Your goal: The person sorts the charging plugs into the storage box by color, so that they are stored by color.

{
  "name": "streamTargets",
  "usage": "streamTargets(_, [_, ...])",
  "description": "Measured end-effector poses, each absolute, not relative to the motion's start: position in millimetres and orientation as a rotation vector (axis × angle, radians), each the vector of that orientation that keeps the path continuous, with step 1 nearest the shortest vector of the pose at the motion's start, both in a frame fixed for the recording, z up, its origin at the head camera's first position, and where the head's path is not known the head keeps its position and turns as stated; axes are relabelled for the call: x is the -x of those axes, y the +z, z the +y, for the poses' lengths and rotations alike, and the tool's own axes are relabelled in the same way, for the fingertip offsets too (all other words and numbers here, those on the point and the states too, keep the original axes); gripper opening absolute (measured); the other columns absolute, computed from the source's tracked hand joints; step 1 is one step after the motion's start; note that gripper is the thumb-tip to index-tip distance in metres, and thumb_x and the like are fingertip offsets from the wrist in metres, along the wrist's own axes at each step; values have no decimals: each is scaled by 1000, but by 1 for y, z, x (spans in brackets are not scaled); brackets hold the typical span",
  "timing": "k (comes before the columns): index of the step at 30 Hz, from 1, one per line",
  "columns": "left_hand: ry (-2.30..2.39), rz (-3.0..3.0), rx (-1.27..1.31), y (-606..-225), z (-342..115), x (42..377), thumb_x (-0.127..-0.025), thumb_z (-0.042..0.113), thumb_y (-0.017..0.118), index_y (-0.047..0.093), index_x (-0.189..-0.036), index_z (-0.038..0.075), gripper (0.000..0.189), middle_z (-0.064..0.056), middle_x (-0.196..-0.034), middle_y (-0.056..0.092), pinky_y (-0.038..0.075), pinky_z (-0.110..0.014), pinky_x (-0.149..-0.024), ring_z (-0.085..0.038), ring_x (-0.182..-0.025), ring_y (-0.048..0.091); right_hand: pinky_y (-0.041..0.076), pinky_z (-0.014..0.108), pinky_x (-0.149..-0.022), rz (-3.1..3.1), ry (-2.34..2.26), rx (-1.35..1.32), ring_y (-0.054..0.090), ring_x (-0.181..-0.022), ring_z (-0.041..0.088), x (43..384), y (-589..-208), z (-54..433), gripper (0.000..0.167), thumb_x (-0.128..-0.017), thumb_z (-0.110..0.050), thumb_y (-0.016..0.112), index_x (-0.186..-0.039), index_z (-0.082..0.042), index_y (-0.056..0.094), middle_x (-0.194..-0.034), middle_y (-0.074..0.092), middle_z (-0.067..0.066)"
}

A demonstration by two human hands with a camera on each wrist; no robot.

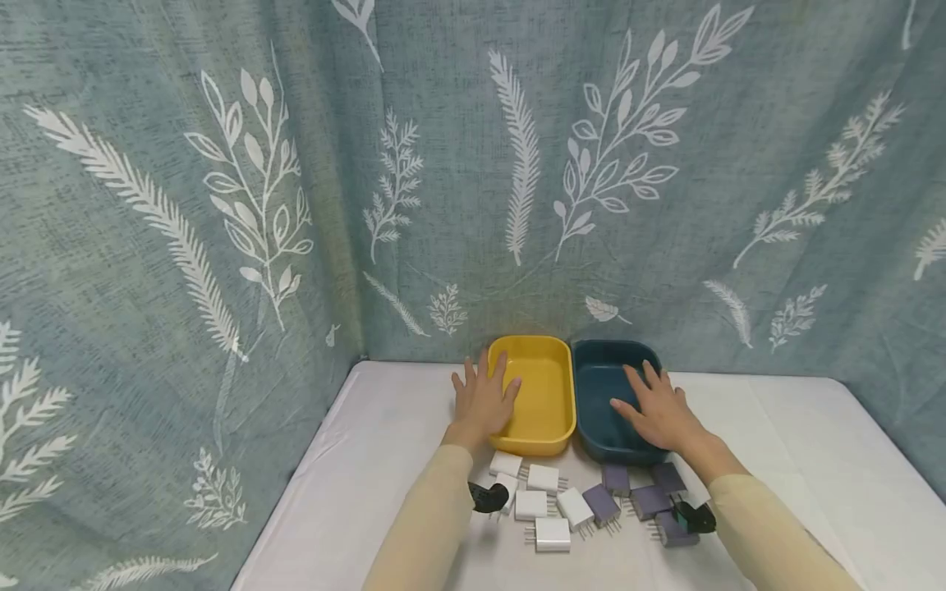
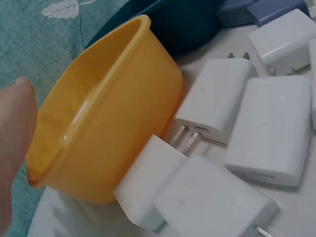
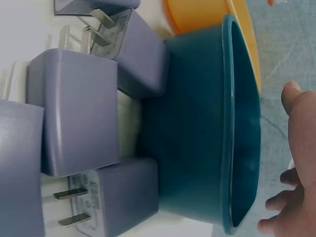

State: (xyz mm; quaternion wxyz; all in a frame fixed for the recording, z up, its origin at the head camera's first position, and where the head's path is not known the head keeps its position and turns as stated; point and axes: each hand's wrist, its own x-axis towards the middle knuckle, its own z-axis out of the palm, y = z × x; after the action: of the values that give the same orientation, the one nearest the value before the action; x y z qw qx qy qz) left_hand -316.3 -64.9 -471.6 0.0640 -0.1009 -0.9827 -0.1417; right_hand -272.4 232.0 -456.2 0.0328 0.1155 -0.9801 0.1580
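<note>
A yellow plastic bin (image 1: 543, 449) and a dark teal bin (image 1: 619, 452) stand side by side at the back of the table. My left hand (image 1: 479, 404), fingers spread, is at the yellow bin's left rim; whether it touches the rim I cannot tell. Over the right side of the teal bin, my right hand (image 1: 659, 413) has its fingers spread and holds nothing. Several white charger plugs (image 1: 553, 534) lie in front of the yellow bin, some with metal prongs showing. Several purple charger plugs (image 1: 602, 504) lie by the teal bin's front; the right wrist view shows one purple plug (image 3: 84, 108) up close.
A white cloth (image 1: 399, 427) covers the table. Behind it hangs a blue-green curtain (image 1: 458, 205) with white leaf prints, which also runs along the left side. Black wrist-camera parts (image 1: 489, 497) hang over the plugs near each forearm.
</note>
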Motion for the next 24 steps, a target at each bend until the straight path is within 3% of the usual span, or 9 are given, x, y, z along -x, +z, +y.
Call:
streamTargets(5, [-573, -2901, 266, -479, -68, 312, -103, 47, 35, 30, -154, 17, 59, -21, -156, 31, 32, -66, -109, -48, -142, 31, 26, 78, -102, -2992, 528, -370, 21, -135, 65, 266, -460, 236, 73, -100, -47, 46, -151, 2, 27, -153, 20, 38])
streamTargets(12, [-855, -2772, 119, -493, -71, 305, -103, 40, 40, 37, -148, 7, 56, -21, -141, 49, 48, -57, -96, -42, -119, 57, 27, 75, -104, -2988, 591, -390, 21, -136, 64, 258, -464, 240, 74, -100, -47, 48, -151, 3, 28, -153, 20, 38])
streamTargets(16, [-991, -2726, 102, -501, -68, 300, -103, 39, 41, 36, -149, 7, 57, -21, -139, 51, 49, -56, -97, -41, -120, 57, 28, 75, -104, -2964, 598, -393, 23, -136, 62, 252, -466, 241, 74, -99, -46, 50, -150, 3, 29, -153, 21, 37])
streamTargets(24, [-1289, -2622, -21, -507, -61, 292, -102, 32, 44, 33, -150, 7, 55, -20, -142, 50, 41, -55, -108, -40, -129, 50, 29, 74, -103, -2928, 616, -399, 25, -135, 62, 238, -470, 238, 73, -97, -46, 54, -150, 1, 32, -153, 23, 36])
